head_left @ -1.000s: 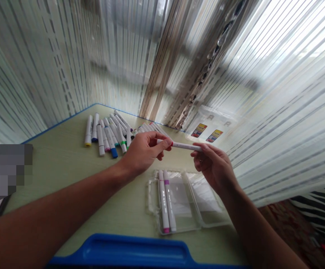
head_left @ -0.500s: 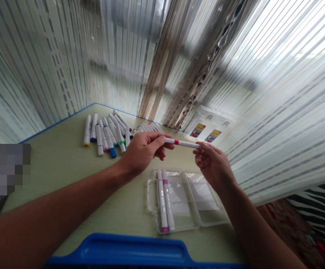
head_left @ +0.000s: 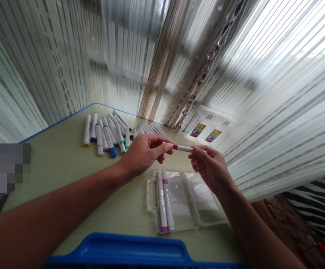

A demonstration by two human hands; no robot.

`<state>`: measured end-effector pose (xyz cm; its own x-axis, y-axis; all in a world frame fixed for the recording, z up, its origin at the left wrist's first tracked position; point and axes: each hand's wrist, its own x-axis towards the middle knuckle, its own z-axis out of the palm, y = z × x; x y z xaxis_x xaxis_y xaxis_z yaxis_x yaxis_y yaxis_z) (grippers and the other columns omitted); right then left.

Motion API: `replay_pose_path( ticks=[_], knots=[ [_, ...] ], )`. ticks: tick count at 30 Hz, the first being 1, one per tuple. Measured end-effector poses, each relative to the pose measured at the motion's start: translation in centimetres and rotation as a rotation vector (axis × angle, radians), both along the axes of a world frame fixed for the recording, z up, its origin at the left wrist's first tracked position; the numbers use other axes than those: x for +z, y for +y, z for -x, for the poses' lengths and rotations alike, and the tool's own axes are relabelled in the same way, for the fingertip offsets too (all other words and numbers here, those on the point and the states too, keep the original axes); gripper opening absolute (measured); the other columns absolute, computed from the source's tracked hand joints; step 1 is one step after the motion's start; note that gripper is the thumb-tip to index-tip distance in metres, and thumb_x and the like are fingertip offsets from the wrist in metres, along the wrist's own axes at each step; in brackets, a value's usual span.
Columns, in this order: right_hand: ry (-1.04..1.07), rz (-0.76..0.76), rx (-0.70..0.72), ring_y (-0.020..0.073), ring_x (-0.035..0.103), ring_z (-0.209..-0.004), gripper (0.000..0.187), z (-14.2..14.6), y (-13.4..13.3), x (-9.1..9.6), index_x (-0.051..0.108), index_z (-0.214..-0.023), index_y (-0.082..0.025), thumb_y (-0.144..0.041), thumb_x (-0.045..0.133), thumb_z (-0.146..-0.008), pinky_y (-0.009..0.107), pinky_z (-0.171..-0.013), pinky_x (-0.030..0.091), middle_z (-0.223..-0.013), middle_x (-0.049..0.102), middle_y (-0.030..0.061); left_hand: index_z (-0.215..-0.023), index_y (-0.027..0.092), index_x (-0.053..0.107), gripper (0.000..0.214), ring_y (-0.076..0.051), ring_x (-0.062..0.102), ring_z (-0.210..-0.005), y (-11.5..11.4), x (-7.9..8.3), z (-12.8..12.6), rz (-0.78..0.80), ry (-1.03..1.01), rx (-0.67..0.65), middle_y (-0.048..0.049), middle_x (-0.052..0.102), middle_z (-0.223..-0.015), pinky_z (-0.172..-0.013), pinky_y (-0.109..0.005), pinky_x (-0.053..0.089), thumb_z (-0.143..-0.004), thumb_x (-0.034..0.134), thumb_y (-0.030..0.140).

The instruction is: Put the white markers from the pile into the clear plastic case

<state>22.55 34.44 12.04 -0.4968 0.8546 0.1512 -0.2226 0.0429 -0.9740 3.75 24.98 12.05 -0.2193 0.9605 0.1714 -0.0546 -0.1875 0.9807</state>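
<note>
Both my hands hold one white marker with a red band point(head_left: 180, 148) level above the table. My left hand point(head_left: 145, 152) pinches its left end. My right hand point(head_left: 209, 166) pinches its right end. Just below them lies an open clear plastic case point(head_left: 189, 220) with two markers point(head_left: 164, 200) in its left half, one pink-tipped and one purple-banded. A pile of several white markers with coloured caps point(head_left: 109, 134) lies on the table behind my left hand.
The pale green table point(head_left: 67, 160) has a blue edge and sits in a corner of striped curtains. A blue plastic tray rim point(head_left: 129, 248) is at the near edge. Two small packets point(head_left: 206, 132) hang on the curtain at right.
My right hand has slid a little left along the marker, and the marker has dipped slightly. The left hand has hardly moved.
</note>
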Motion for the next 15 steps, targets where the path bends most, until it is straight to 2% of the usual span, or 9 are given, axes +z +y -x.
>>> replay_pose_path(
  ticks=[15],
  knots=[
    [-0.131,-0.116,0.109,0.0105,0.059,-0.045,0.012,0.1,-1.1,-0.7,0.074,-0.075,-0.016,-0.022,0.083,-0.071,0.019,-0.041,0.044,-0.058,0.069,0.0019,-0.088,0.009,0.076,0.027,-0.011,0.058,-0.052,-0.5,-0.6,-0.7,0.002,0.17,-0.118,-0.0073,0.071,-0.073,-0.052,-0.021,0.047,-0.078,0.071,0.033]
  ],
)
